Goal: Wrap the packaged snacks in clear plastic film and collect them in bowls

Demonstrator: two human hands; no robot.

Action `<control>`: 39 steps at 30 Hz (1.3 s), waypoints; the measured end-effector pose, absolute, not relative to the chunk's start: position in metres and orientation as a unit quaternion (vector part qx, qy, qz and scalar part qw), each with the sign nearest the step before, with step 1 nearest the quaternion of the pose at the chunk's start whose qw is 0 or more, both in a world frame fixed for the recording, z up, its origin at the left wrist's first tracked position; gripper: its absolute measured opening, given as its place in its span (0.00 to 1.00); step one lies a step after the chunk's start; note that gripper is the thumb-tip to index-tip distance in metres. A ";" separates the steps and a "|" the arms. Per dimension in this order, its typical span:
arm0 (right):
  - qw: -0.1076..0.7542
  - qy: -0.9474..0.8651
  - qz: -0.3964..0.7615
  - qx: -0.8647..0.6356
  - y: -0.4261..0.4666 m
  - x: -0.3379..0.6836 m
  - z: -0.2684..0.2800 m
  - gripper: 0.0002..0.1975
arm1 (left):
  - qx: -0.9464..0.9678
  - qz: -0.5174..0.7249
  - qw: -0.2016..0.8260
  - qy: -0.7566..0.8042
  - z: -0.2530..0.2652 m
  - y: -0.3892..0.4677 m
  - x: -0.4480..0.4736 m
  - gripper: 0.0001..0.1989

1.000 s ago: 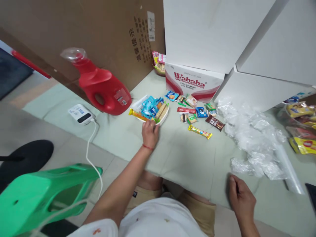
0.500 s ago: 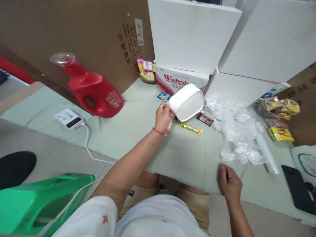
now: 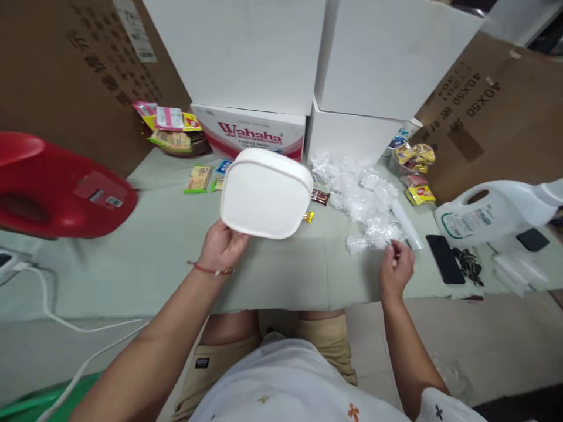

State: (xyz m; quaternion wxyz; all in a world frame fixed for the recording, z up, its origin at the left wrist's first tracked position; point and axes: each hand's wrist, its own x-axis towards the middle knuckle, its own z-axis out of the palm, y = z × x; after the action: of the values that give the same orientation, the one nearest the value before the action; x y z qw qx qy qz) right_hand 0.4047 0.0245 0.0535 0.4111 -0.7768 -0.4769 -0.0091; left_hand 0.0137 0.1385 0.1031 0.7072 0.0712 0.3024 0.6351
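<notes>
My left hand [image 3: 223, 249] is closed on the near left edge of a white plastic tub [image 3: 266, 196]. The tub is held tilted above the table, its flat face towards me, covering part of the snacks behind it. My right hand [image 3: 396, 268] has curled fingers at the near edge of a crumpled heap of clear plastic bags [image 3: 360, 196]. Whether the fingertips pinch any of that plastic cannot be made out. Around the tub lie a green-edged snack packet [image 3: 197, 179], a blue packet [image 3: 223, 167], a brown packet [image 3: 320, 197] and a yellow wrapper [image 3: 308, 217].
White boxes [image 3: 246, 53] stand stacked at the back, above a Wahaha carton [image 3: 250, 132]. Snack bowls sit either side. A red jug [image 3: 65, 187] is at left. A white jug [image 3: 488, 211], phone [image 3: 445, 259], keys [image 3: 470, 266] and plastic roll [image 3: 407, 224] are at right.
My view has swung to the right. The tub has come nearer and turned its flat face to me. My right hand has moved up to the plastic heap.
</notes>
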 end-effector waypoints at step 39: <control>-0.075 -0.428 0.017 -0.900 0.072 0.518 0.082 0.24 | -0.028 0.539 0.790 0.291 0.037 0.040 -0.013 0.32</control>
State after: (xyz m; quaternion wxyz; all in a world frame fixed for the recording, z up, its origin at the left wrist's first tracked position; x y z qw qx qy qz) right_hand 0.5176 0.0722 0.0818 -0.0748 -0.9005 -0.4281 0.0168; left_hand -0.0133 0.0400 0.0372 0.7896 -0.0277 0.2911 0.5395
